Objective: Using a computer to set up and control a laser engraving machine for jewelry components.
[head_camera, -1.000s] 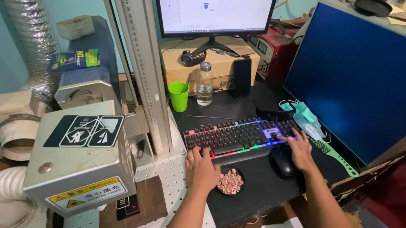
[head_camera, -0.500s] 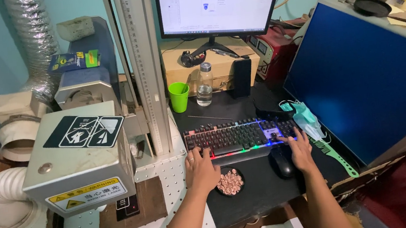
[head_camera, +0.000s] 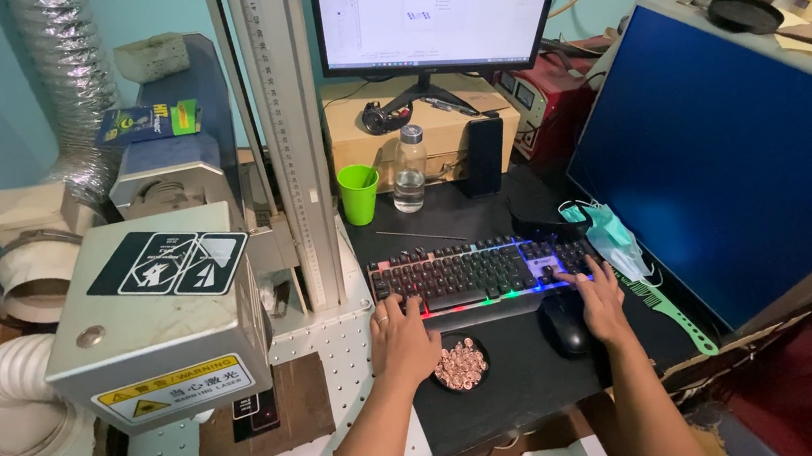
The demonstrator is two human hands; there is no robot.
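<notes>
Black keyboard – keys glowing rainbow – under left hand and right hand, fingers spread.

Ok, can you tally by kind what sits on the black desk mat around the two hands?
Keyboard under the left hand and right hand: 1
Mouse: 1
Small dish of coppery pieces: 1
Green cup: 1
Clear bottle: 1
Face mask: 1
Green comb: 1
Total: 7
</notes>
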